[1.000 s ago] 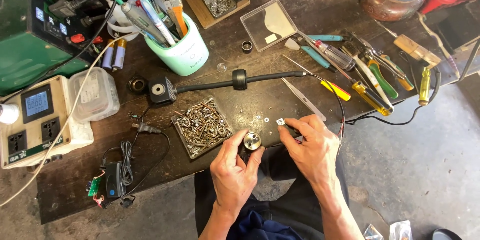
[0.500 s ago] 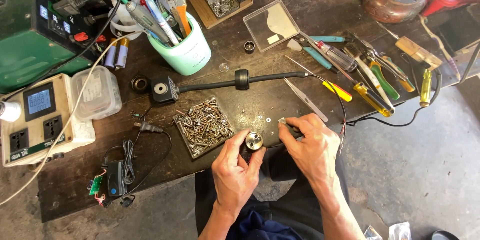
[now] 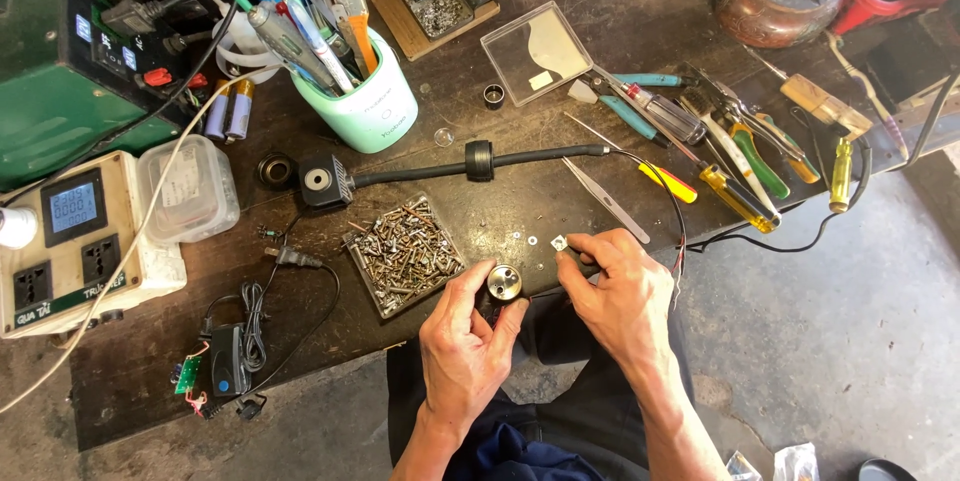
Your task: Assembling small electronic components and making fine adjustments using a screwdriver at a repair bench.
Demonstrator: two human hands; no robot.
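Hiding its lower body, left hand grips round metal part.

Screw tray crowding hands' left

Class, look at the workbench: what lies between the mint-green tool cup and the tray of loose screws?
In the head view, the black cable with its ring-shaped collar and square black end block runs across the bench between the mint-green cup and the screw tray.

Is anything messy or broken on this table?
Nothing looks broken. It is cluttered: a few tiny washers lie loose on the table beside the screw tray, near the left hand holding a small round part, and the right hand.
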